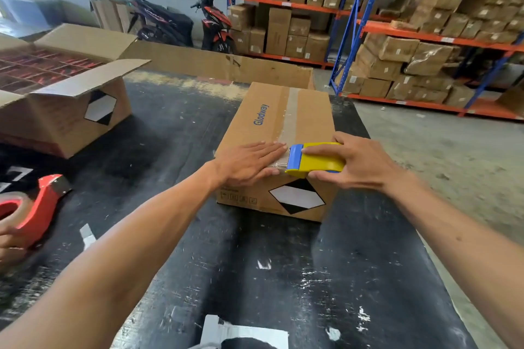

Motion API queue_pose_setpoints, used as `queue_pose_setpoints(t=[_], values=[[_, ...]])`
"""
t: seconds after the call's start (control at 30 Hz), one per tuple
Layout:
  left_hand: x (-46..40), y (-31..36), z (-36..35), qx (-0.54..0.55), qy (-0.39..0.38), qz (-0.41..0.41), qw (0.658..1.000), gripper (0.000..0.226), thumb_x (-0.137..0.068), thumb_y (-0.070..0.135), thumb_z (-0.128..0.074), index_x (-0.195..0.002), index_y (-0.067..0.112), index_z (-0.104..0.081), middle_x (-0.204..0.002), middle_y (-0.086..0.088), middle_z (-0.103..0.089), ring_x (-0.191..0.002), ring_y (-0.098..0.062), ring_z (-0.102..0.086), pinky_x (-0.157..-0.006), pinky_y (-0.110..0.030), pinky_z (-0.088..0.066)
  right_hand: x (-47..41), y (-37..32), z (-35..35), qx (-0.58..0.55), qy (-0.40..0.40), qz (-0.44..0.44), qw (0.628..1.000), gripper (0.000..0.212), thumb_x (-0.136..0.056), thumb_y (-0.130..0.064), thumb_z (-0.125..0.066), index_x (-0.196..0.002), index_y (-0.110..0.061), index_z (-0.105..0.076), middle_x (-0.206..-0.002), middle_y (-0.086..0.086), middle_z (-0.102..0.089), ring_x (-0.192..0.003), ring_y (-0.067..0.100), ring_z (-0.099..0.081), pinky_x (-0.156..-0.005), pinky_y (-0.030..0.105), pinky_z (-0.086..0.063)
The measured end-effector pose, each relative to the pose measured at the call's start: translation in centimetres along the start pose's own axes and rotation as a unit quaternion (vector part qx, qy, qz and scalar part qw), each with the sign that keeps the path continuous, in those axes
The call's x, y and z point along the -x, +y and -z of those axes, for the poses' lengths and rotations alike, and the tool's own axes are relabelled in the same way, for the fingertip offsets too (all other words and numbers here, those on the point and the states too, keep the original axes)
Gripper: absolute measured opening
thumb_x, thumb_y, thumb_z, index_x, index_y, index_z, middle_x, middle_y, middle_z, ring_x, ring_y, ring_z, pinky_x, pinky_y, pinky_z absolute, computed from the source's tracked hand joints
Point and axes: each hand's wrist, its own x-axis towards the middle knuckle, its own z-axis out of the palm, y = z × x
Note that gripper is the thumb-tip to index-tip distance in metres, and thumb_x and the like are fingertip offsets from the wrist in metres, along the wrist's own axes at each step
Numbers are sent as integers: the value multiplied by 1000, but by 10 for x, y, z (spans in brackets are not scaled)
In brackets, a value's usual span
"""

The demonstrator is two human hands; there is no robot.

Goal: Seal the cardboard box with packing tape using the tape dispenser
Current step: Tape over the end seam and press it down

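Fingers (pixel 272 147) of the left hand (pixel 246 163) lie straight and together, flat on the near end of the closed brown cardboard box (pixel 255 133), their tips at the strip of clear packing tape (pixel 290 113) that runs along the top seam. Curled round the yellow and blue plastic tape dispenser (pixel 314 160), the right hand (pixel 360 164) holds it with thumb on the near side and fingers over the top. The dispenser's blue end sits at the box's near top edge, just beside the left fingertips, with crinkled tape between them.

That box stands on a scuffed black table top (pixel 255 263), toward its far right part. Blue lettering on its lid reads "Glodway". Its near side carries a white hexagon label (pixel 296 197) with black corners, and a row of small printed symbols too small to read.

At the left stands a larger open cardboard box (pixel 65 119) with the same hexagon mark, and a red tape dispenser (pixel 37 207) held at the frame edge by another hand (pixel 8 238). Behind are orange and blue shelving racks (pixel 365 28) stacked with cartons, and two parked motorbikes (pixel 215 25).
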Motion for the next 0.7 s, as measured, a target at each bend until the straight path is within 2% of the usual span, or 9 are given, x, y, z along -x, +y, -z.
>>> queue_pose_setpoints(t=[0.13,0.37,0.53,0.7], values=[[0,-2,1,5,7,2,1000,71,-103,59,-11,-160,18,2,-167,-1,-8,-154,-13,-8,-126,-34,-8,2,1,2,3,-8,-2,1000,61,-76,-84,-47,-130,-59,-57,-81,-6,-51,-67,14,-52,-54,34,-47],[2,-4,3,12,5,9,1000,72,-103,60,-10,-160,20,4,-167,-3,-10,-153,-12,-9,-123,-26,-1,17,7,9,-7,11,24,1000,60,-79,-80,-48,-131,-51,-61,-75,-8,-39,-58,12,-40,-47,25,-26],[2,-1,6,9,14,6,1000,69,-105,56,-16,-160,18,1,-166,-2,-9,-152,-10,-8,-121,-22,3,43,37,20,-1,6,22,1000,59,-81,-78,-51,-132,-50,-60,-74,-4,-44,-53,16,-45,-45,24,-28],[2,0,6,5,3,5,1000,70,-104,59,-12,-160,19,3,-167,-1,-6,-153,-10,-5,-124,-26,0,47,46,9,26,-5,29,999,60,-81,-76,-50,-134,-49,-59,-77,-2,-45,-52,15,-43,-41,25,-30]])
